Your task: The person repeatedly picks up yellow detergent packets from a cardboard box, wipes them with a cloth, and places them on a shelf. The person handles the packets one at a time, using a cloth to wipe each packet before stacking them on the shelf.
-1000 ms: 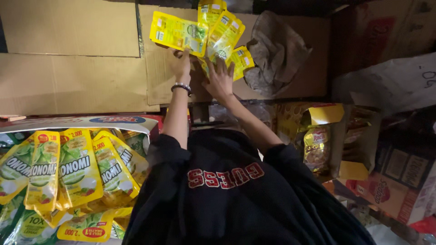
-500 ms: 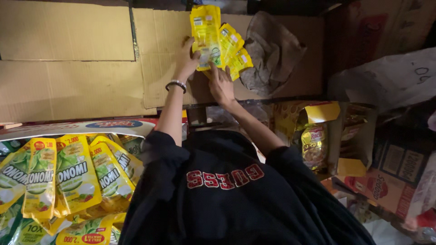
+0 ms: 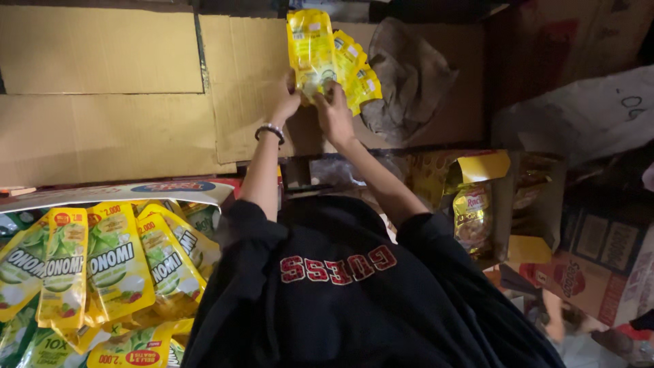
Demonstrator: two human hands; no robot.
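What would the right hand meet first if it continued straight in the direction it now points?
The right hand already grips the fanned strip of yellow sachets. Beyond them probably lies the flattened brown cardboard sheet, though depth is unclear.

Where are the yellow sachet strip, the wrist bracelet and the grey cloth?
yellow sachet strip [image 3: 312, 48], head view, on the upper face of the tallest sachet.
wrist bracelet [image 3: 270, 131], head view, on the beaded band at the left wrist.
grey cloth [image 3: 409, 75], head view, on its crumpled middle.

Three yellow sachets [image 3: 327, 58] in two hands [image 3: 310, 109]; one bracelet [image 3: 270, 131].
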